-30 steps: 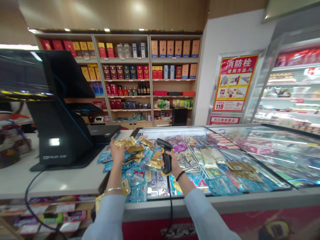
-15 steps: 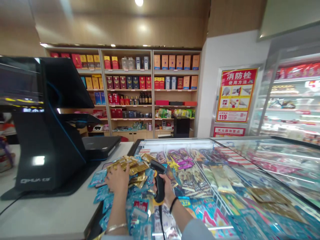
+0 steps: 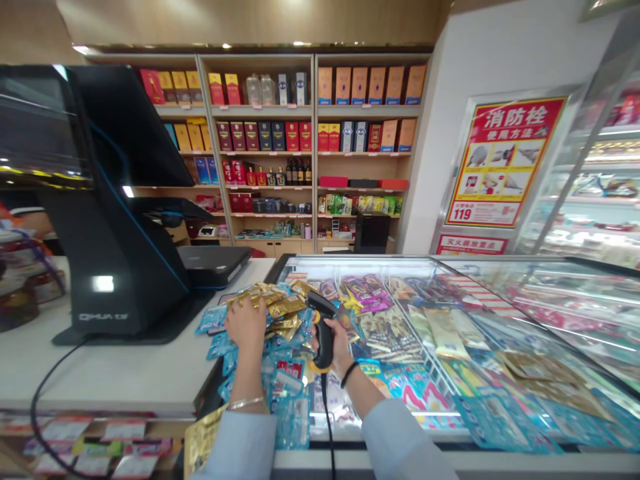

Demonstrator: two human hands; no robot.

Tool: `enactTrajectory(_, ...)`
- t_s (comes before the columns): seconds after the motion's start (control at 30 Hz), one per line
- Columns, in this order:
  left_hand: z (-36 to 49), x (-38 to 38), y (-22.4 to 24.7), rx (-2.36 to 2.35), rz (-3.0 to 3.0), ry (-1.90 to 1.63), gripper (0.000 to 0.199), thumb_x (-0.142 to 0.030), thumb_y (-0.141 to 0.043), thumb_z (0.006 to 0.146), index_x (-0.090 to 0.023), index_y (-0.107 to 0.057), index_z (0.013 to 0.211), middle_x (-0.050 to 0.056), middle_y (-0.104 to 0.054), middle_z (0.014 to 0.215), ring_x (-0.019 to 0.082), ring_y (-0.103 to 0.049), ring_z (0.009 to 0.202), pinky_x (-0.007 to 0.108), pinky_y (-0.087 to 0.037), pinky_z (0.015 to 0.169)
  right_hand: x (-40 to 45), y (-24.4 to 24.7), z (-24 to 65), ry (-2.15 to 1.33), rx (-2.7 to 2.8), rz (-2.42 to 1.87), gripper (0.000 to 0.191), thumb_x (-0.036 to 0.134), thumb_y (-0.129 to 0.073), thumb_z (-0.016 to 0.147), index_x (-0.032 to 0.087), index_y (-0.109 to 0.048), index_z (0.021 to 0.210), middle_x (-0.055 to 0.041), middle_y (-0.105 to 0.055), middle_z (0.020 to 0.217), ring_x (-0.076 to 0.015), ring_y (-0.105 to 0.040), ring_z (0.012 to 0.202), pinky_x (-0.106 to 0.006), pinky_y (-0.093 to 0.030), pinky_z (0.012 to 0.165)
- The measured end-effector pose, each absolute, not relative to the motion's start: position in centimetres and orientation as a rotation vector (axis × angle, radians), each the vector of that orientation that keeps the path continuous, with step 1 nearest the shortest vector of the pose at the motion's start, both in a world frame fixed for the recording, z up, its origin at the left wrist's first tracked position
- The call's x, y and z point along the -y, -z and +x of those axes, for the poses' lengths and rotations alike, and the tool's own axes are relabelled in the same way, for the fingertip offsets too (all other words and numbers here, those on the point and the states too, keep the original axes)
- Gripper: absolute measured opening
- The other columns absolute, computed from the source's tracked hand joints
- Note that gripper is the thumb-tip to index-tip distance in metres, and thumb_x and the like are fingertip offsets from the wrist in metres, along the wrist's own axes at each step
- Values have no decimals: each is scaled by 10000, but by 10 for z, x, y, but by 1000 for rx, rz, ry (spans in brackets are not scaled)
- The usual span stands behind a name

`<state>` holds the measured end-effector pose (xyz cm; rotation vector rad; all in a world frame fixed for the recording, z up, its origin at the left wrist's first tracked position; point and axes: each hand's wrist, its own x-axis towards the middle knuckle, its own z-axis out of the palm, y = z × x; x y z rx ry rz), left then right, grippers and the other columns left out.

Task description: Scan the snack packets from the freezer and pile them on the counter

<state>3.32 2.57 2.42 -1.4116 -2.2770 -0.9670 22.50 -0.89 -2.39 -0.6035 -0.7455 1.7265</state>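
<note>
Blue and gold snack packets lie in a loose pile where the counter meets the glass-topped freezer. My left hand (image 3: 246, 323) is palm down at the pile's left side, its fingers bent over a gold packet (image 3: 257, 293); the fingertips are partly hidden. Blue packets (image 3: 293, 423) spread below and beside that wrist. Wrapped round the grip of a black and yellow barcode scanner (image 3: 324, 340), my right hand (image 3: 340, 347) is just right of the pile. The scanner's head points up and left over the gold packets, and its cord hangs down.
A black checkout terminal (image 3: 125, 267) stands on the white counter (image 3: 150, 373) at left, with a cable looping off the front. The freezer (image 3: 450, 261) holds several kinds of wrapped goods, and more packets (image 3: 505, 423) lie on its right side. Boxed goods fill shelves (image 3: 315, 153) behind.
The view has tipped downward and shifted slightly, showing more of the counter front and my sleeves. My left hand stays on the gold packets, and my right keeps hold of the scanner.
</note>
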Motion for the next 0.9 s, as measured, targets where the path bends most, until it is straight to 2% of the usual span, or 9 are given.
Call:
enactTrajectory(0.27, 30, -26, -24, 2190, -1382, 1125, 466, -411, -435, 900, -75, -614, 1170, 207, -606, 1198, 326, -551, 1074, 439, -414, 917, 6, 28, 226, -1773, 799, -560, 386, 545, -589, 648, 161, -610, 616, -22, -510, 388, -124, -430, 359, -220, -284, 335)
enactTrajectory(0.47, 37, -24, -34, 2025, -1411, 1293, 434, -374, -444, 898, -82, -609, 1173, 207, -577, 1259, 320, -513, 1161, 471, -377, 1006, 10, 23, 244, -1671, 749, -475, 288, 446, -594, 671, 166, -623, 734, -3, -573, 482, -113, -430, 360, -224, -322, 347)
enactTrajectory(0.77, 100, -14, -70, 1841, -1641, 1460, 427, -379, -464, 878, -102, -603, 1172, 201, -572, 1271, 329, -501, 1185, 483, -350, 1035, 55, -22, 336, -1529, 877, -477, 325, 460, -568, 725, 146, -619, 792, -4, -553, 461, -130, -459, 362, -232, -335, 336)
enactTrajectory(0.9, 149, -11, -90, 1740, -1776, 1517, 390, -353, -464, 868, -107, -622, 1127, 195, -579, 1249, 325, -503, 1183, 466, -367, 1029, 76, -47, 386, -1379, 841, -464, 286, 402, -585, 724, 147, -616, 850, -3, -604, 551, -117, -488, 377, -222, -363, 349)
